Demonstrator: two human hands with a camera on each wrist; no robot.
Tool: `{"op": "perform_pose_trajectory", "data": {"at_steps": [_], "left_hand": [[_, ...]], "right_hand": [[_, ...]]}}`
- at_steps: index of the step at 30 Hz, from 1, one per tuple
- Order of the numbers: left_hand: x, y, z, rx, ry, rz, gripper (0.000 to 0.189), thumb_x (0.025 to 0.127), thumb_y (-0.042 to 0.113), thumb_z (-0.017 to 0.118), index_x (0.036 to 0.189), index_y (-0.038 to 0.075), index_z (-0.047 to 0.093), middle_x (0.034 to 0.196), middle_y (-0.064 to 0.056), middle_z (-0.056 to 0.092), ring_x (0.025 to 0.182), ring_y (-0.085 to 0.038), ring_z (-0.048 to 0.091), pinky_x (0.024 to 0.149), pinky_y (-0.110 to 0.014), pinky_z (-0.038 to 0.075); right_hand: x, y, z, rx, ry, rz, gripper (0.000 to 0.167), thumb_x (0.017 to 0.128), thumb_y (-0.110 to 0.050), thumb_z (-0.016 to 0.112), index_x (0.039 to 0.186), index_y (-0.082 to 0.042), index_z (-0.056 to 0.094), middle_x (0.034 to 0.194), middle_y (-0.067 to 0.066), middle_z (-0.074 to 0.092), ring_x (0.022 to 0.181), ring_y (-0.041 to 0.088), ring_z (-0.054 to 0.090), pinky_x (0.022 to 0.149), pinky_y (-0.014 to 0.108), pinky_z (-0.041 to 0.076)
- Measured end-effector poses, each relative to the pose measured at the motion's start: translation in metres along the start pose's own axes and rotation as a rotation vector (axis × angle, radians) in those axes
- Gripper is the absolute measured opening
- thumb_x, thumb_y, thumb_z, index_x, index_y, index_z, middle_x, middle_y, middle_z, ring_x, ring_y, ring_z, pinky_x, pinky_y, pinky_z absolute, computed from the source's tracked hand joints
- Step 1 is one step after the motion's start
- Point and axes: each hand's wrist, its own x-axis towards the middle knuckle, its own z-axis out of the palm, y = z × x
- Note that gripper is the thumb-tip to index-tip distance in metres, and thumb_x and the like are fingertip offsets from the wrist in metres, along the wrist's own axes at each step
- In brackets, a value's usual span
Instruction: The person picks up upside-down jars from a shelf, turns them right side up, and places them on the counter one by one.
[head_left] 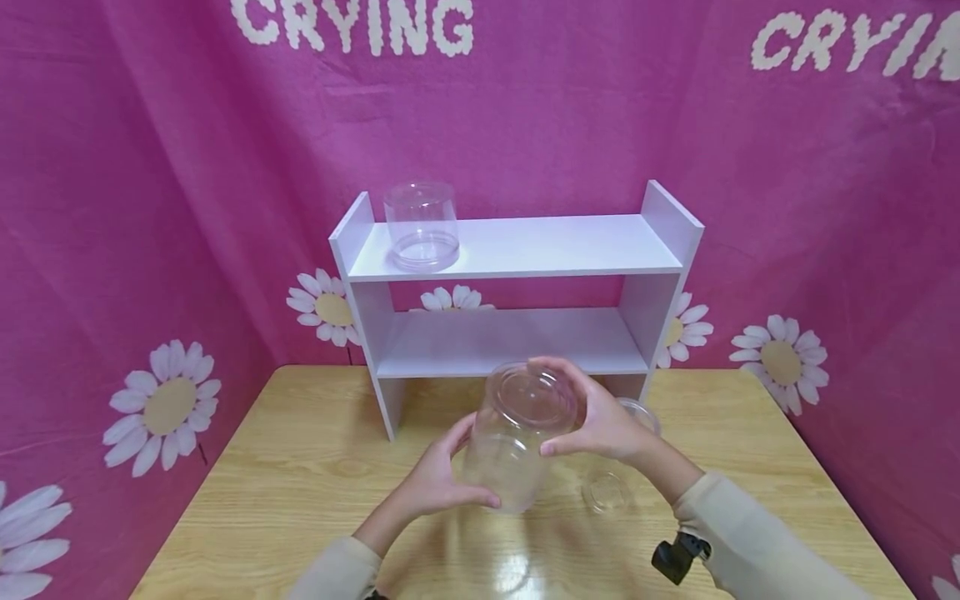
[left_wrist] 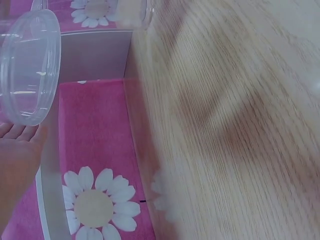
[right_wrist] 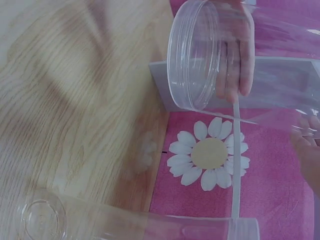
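Observation:
Over the table, both hands hold a wide clear plastic jar (head_left: 506,467), tilted, one round end facing up. My left hand (head_left: 438,479) grips its lower left side, thumb toward me. Higher up, my right hand (head_left: 592,417) grips the right side near the upper round end, thumb and fingers spread around the wall. In the left wrist view the jar's ringed end (left_wrist: 31,67) sits just above a hand's fingertips. Through the jar's clear wall (right_wrist: 192,60), fingers show in the right wrist view.
A white two-tier shelf (head_left: 570,246) stands at the back of the wooden table (head_left: 285,467). Another clear jar (head_left: 422,225) is on its top board at the left. Partly behind my right forearm stands a slimmer clear container (head_left: 606,492). Pink flowered cloth (head_left: 525,125) hangs around.

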Motion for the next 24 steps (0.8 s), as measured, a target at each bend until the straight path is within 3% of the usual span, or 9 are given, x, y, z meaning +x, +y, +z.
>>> {"op": "perform_pose_trajectory", "data": {"at_steps": [7, 15, 24], "left_hand": [[0.0021, 0.0007, 0.0029, -0.004, -0.005, 0.008, 0.102, 0.059, 0.014, 0.091, 0.145, 0.013, 0.037, 0.141, -0.009, 0.053, 0.131, -0.032, 0.050, 0.111, -0.056, 0.037], [0.0022, 0.0006, 0.0021, 0.004, 0.013, -0.030, 0.097, 0.060, 0.020, 0.090, 0.143, 0.016, 0.041, 0.140, -0.007, 0.054, 0.129, -0.031, 0.052, 0.110, -0.055, 0.039], [-0.0014, -0.0011, -0.0035, 0.128, 0.096, -0.094, 0.099, 0.055, 0.028, 0.093, 0.140, 0.014, 0.044, 0.129, -0.004, 0.061, 0.116, -0.022, 0.059, 0.101, -0.040, 0.048]], "right_hand": [[0.0015, -0.0014, 0.0015, 0.065, -0.020, 0.001, 0.093, 0.067, -0.005, 0.084, 0.144, -0.002, 0.032, 0.143, 0.024, 0.042, 0.121, -0.003, 0.050, 0.100, 0.019, 0.048], [0.0016, 0.0002, 0.0005, 0.045, -0.046, 0.015, 0.095, 0.068, -0.005, 0.084, 0.146, -0.004, 0.029, 0.150, 0.023, 0.036, 0.124, -0.007, 0.046, 0.102, 0.016, 0.045], [-0.0020, 0.0009, -0.0038, -0.047, -0.086, -0.011, 0.104, 0.068, -0.006, 0.085, 0.151, -0.006, 0.021, 0.156, 0.020, 0.028, 0.137, -0.007, 0.034, 0.110, 0.008, 0.031]]}}
